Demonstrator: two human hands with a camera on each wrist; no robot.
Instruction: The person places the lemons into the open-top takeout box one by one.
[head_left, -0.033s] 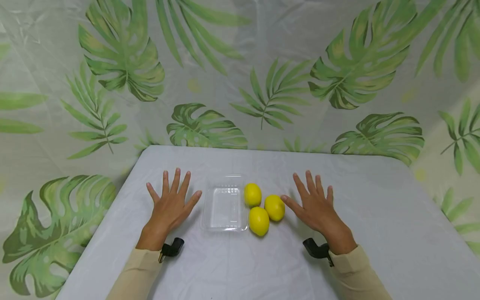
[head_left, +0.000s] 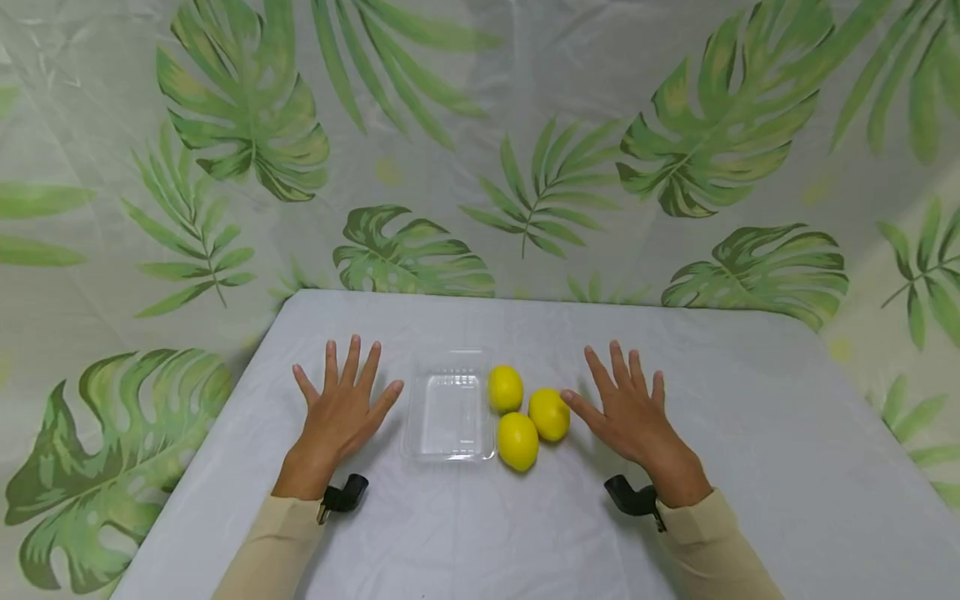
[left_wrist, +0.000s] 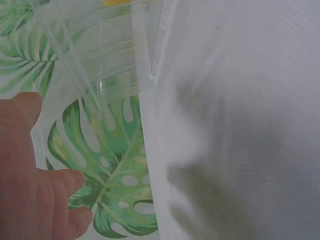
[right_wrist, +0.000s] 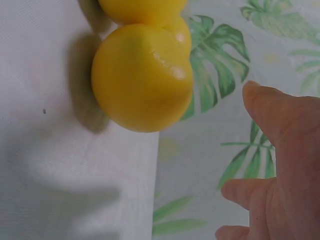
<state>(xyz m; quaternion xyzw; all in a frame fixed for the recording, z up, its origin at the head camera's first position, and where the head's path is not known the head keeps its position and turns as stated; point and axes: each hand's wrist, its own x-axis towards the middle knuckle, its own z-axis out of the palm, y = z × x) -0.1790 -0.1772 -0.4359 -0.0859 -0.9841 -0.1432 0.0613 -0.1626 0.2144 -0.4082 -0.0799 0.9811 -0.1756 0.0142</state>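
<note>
My left hand lies flat on the white table, fingers spread, just left of an empty clear plastic tray. Three yellow lemons sit in a cluster right of the tray: a far one, a right one and a near one. My right hand also lies flat with fingers spread, its thumb tip right beside the right lemon; contact cannot be told. In the left wrist view the hand sits below the tray. The right wrist view shows a lemon close to the thumb.
A leaf-patterned curtain hangs behind and beside the table. Black wrist-camera mounts sit at both cuffs. Bare white tablecloth stretches right of the right hand and in front of the tray.
</note>
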